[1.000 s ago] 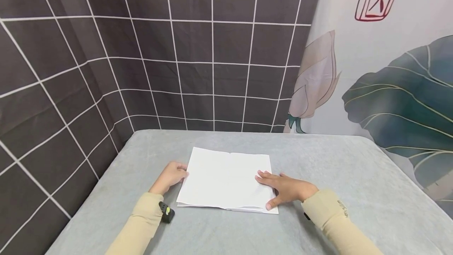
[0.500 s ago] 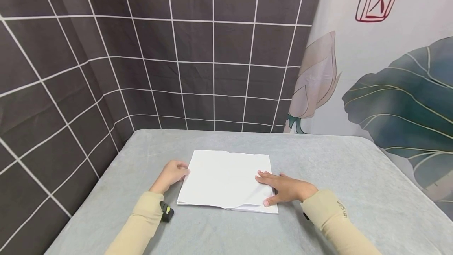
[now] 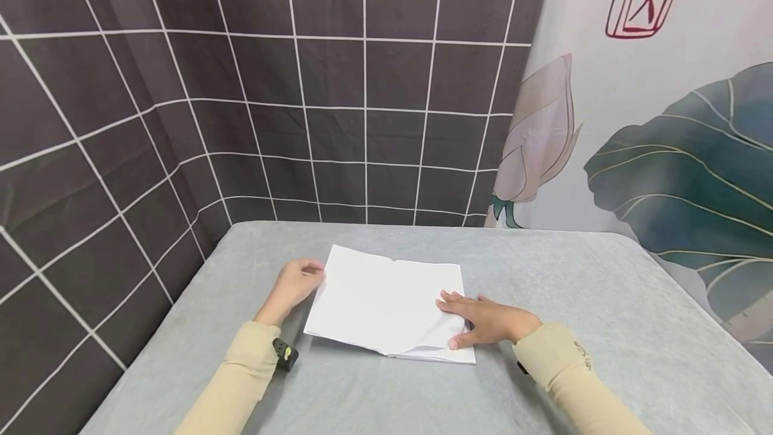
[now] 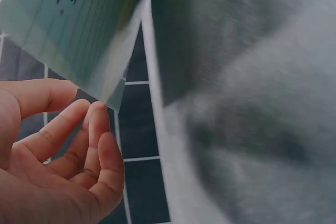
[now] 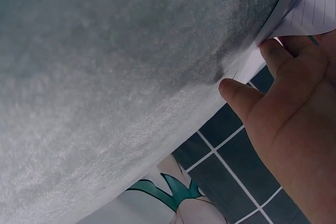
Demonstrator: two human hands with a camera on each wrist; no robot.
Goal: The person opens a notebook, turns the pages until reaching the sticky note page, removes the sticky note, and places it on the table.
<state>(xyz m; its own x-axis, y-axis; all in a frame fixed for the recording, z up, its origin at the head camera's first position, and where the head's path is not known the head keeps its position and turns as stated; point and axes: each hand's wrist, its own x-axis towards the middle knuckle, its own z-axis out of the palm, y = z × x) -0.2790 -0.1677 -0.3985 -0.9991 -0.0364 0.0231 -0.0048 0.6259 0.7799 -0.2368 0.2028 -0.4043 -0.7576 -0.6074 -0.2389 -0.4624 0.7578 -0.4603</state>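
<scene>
An open notebook with white pages lies on the grey table. My left hand pinches the left edge of its left side, which is raised and slopes down toward the middle fold. In the left wrist view, the underside of the lifted part looks greenish, with faint ruled lines and dark handwriting, and my left thumb and fingertips meet at its corner. My right hand rests on the right page with its fingers spread, and the page bulges near its thumb. Ruled lines show on a curled page in the right wrist view.
The grey cloth-covered table extends around the notebook. A dark curtain with a white grid hangs behind and on the left. A white curtain with printed leaves and a bud hangs at the right.
The left hand has moved slightly up and away, raising the notebook's left side off the table. The page under the right thumb has buckled a little; the right hand has hardly moved.
</scene>
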